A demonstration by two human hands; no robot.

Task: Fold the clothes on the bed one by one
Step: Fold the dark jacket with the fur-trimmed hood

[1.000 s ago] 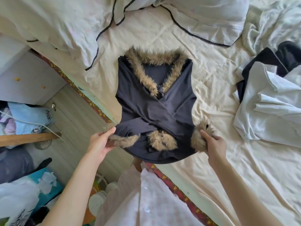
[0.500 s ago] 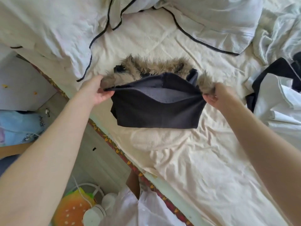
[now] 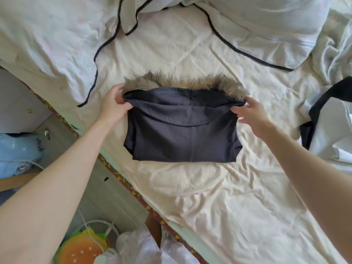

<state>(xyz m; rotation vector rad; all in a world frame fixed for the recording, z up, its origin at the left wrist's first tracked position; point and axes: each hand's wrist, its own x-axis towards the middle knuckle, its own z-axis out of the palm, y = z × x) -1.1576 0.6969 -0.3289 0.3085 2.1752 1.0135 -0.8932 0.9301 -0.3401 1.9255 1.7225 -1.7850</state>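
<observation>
Here I see the dark top [image 3: 182, 134] lying folded into a compact rectangle on the cream sheet of the bed [image 3: 219, 206], roughly in the middle of my view. Its fur trim [image 3: 190, 81] sticks out along the far edge, and the upper layer of dark fabric is doubled back over the lower one, with a stitched hem curving across the front.

My left hand [image 3: 114, 104] is at the far left corner of the garment, thumb and fingers curled round the fabric edge just below the fur. My right hand [image 3: 251, 113] is at the far right corner; its fingertips pinch the edge of the fabric there while the remaining fingers spread loosely. Both hands are set apart by the full width of the top.

At the head of the bed lie two pale pillows with black piping [image 3: 266, 25], rumpled and overlapping the sheet. On the right, near the edge of the view, sits a heap of white and black clothes [image 3: 329, 134], well apart from the folded top. To the left, beyond the patterned bed edge [image 3: 122, 178], the wooden floor [image 3: 62, 141] shows.
</observation>
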